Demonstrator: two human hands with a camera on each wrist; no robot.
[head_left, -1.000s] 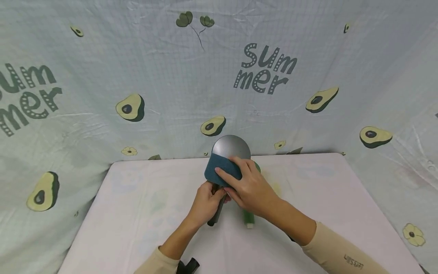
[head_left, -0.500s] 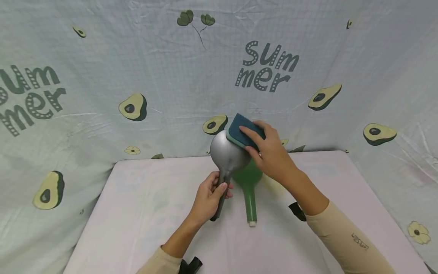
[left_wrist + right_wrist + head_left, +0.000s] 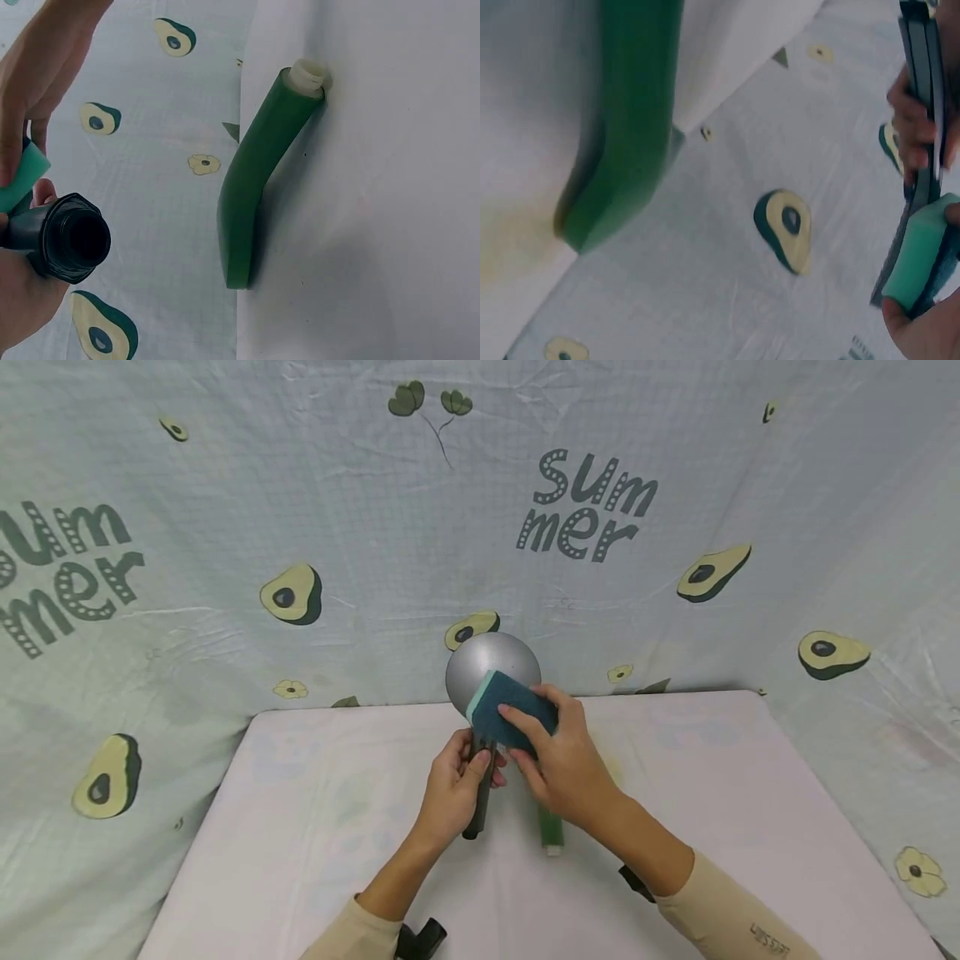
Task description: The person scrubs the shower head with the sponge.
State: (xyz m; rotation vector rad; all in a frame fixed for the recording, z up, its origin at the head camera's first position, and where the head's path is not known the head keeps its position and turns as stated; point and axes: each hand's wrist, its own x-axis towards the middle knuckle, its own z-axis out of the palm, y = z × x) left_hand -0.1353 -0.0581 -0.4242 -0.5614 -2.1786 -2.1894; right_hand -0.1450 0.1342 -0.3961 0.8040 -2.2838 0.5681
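My left hand [image 3: 448,789] grips the dark handle of a silver-grey shower head [image 3: 486,660], held up above the table with its smooth rounded side visible. In my right hand [image 3: 573,768] is a two-layer sponge [image 3: 517,714], dark blue outside and mint green beneath. The sponge lies over the lower right of the round head, near the neck. From the left wrist view the handle's hollow black end [image 3: 79,240] faces the camera. A green shower head [image 3: 259,165] with a white threaded end lies on the table; the right arm mostly hides it in the head view.
A pale cloth covers the table [image 3: 315,827], whose back edge meets a hanging curtain [image 3: 375,568] printed with avocados. Black wrist camera mounts [image 3: 422,939] show by both forearms.
The sponge went up to the head's upper right side, then came back down and left towards the neck. The grey shower head has shifted slightly up and left.
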